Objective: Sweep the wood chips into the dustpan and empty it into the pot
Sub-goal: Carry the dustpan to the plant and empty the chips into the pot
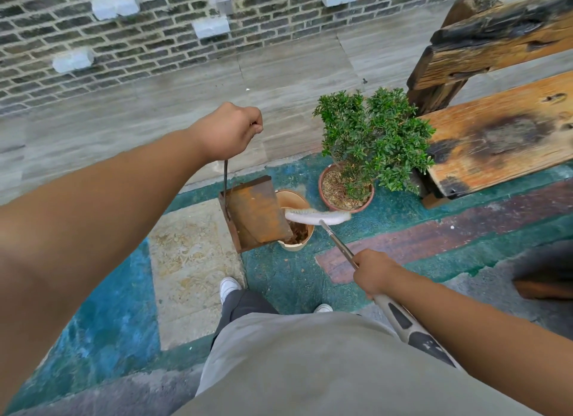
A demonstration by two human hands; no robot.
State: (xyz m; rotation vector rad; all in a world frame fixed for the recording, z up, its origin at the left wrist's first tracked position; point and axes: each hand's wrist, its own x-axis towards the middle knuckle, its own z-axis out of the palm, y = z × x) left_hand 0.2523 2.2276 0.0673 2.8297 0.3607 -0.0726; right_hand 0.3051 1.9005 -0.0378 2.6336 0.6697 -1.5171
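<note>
The rusty flat metal dustpan [254,212] hangs tipped over the small tan plastic pot [294,223], chips already inside. The left hand [228,130] grips its thin handle; the right hand [373,273] holds the white-bristled broom [316,217] across the pot's rim. Tilt steeper, I'd say, keeping the lip over the pot.

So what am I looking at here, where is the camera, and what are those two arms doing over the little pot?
There is no machine: the camera sits on a person's head and looks down at their own arms, legs and shoes. The left hand grips the thin handle of a rusty dustpan, tilted over a small tan pot on the painted floor, with brown wood chips showing in the pot. The right hand grips a broom, whose white head lies across the pot's rim. Beside it stands a potted shrub, next to a scorched wooden bench.
</note>
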